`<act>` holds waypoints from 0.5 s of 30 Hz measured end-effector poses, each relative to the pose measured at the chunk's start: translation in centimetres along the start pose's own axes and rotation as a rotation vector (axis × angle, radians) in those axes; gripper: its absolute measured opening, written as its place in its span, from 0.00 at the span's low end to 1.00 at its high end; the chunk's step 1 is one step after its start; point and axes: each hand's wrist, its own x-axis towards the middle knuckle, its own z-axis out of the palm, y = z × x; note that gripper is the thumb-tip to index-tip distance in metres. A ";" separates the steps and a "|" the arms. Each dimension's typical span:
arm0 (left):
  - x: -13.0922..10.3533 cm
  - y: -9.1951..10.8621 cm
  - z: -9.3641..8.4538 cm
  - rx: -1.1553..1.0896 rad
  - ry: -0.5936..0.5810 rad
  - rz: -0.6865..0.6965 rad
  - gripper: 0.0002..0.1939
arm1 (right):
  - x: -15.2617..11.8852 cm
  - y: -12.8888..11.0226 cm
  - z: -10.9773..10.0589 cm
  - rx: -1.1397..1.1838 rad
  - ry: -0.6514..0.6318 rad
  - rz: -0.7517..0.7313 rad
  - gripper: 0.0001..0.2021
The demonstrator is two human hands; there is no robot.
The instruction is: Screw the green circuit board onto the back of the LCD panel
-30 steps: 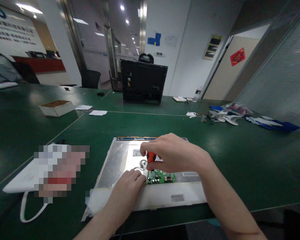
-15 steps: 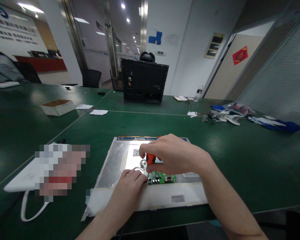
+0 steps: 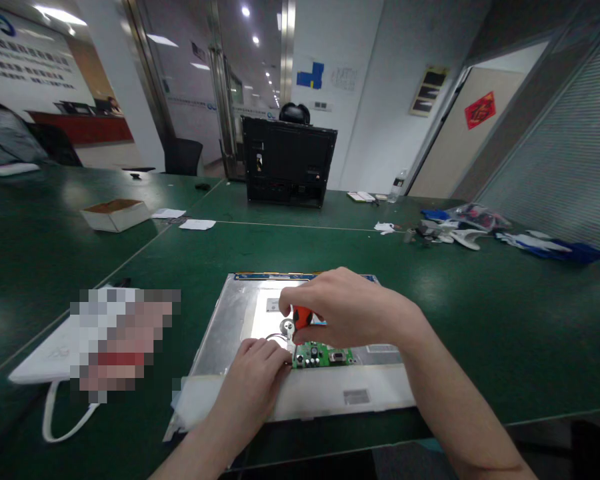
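A flat silver display panel (image 3: 225,320) lies on the green table, with a strip of white film along its near side. On it sits a green circuit board (image 3: 325,355). My right hand (image 3: 353,307) is wrapped round the orange and black handle of a screwdriver (image 3: 303,316), held over the board's left end; the tip cannot be made out. My left hand (image 3: 260,370) rests on the panel, fingers curled together, fingertips at the board's left edge. What they pinch there, if anything, is hidden. A small round metal piece (image 3: 287,326) shows beside the screwdriver.
To the left lies a white device (image 3: 45,357) with a white cable, partly blurred out. Farther back are an open box (image 3: 116,217), papers (image 3: 197,225) and a black monitor housing (image 3: 290,163). Gloves and bags (image 3: 460,230) lie at the right, near a bottle (image 3: 397,187).
My left hand has shifted very slightly left at the board's edge. The right hand and screwdriver stay almost in the same place.
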 end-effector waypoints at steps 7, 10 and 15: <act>0.1 0.0 -0.2 -0.067 -0.031 -0.024 0.10 | 0.1 -0.2 0.1 0.011 -0.016 -0.019 0.10; 0.1 0.0 -0.1 -0.072 -0.024 -0.030 0.10 | 0.1 -0.3 0.1 -0.001 -0.021 -0.021 0.10; 0.1 0.0 0.0 -0.087 -0.019 -0.039 0.10 | 0.1 -0.4 0.0 -0.002 -0.031 -0.013 0.10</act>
